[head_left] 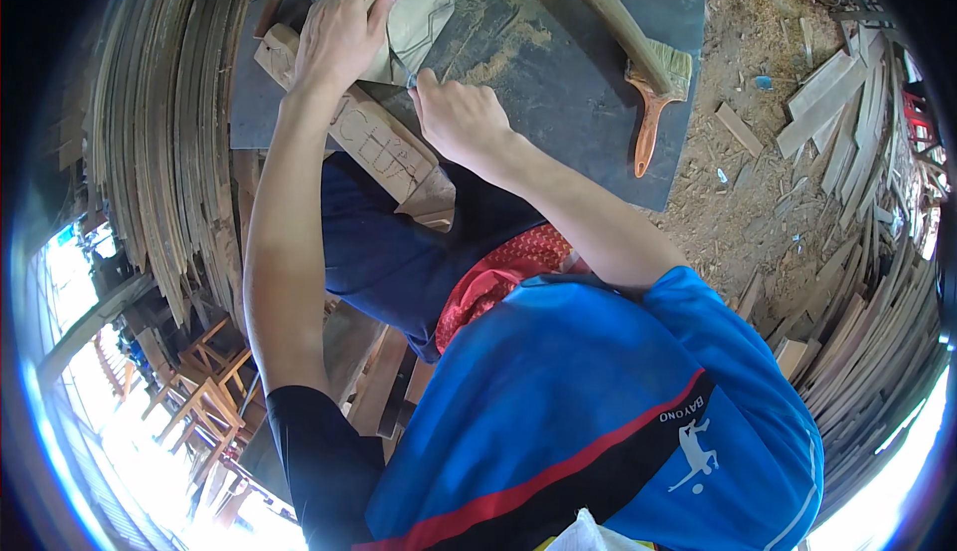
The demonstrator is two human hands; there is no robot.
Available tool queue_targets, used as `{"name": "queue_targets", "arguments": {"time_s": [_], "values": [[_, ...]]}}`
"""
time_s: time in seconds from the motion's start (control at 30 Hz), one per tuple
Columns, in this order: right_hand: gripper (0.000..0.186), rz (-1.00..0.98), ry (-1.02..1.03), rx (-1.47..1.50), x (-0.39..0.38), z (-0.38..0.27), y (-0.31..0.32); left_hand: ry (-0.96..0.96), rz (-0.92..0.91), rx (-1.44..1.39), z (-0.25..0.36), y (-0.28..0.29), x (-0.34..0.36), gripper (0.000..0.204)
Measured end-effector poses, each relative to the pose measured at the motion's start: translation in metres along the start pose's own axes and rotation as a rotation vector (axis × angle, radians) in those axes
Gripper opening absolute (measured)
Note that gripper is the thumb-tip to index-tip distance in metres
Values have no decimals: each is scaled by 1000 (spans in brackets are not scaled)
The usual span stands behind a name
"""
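My left hand [344, 38] grips the left edge of a creased, folded beige sheet [424, 13], with the thumb lying on top. My right hand [461, 113] is closed at the sheet's lower corner. A small greyish tip shows at its fingertips, but I cannot make out what it is. Beneath both hands, a wooden block [384, 147] with dark hand-drawn marks runs slantwise along the near edge of a dark tabletop [568, 133]. The palm side of each hand is hidden.
A flat paintbrush [650, 123] with an orange-brown handle lies at the table's right, under or against a long curved wooden piece [608, 13]. Sawdust covers part of the tabletop. Stacked planks [169, 103] stand at left; scrap boards [832, 98] and shavings litter the floor at right.
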State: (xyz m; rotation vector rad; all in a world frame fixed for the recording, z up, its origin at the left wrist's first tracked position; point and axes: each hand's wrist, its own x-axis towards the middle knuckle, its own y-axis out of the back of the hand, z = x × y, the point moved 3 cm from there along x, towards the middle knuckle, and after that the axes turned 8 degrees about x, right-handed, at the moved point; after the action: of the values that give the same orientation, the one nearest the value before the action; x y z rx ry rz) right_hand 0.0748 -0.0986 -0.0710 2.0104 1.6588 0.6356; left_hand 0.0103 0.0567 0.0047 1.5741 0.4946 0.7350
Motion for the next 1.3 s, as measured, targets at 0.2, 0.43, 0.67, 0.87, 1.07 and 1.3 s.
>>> {"name": "queue_targets", "arguments": {"time_s": [0.2,0.43,0.67,0.87,1.07,1.3], "values": [[20,-129,-1,-104,2,-4,15,11,-171,110,4,15,15,58],[23,-114,45,-122,-1,-7,-1,-66,-562,174,28,18,59,71],[18,-232,-67,-72,-2,-6,17,-163,-358,-19,43,2,39,52],[26,-164,-39,-18,2,-6,6,-211,-245,-176,33,-7,29,44],[30,-131,-27,26,-5,-5,-2,-259,-140,-96,25,-12,26,39],[25,-184,-56,-6,-36,-4,20,-126,-262,-168,43,19,29,40]]}}
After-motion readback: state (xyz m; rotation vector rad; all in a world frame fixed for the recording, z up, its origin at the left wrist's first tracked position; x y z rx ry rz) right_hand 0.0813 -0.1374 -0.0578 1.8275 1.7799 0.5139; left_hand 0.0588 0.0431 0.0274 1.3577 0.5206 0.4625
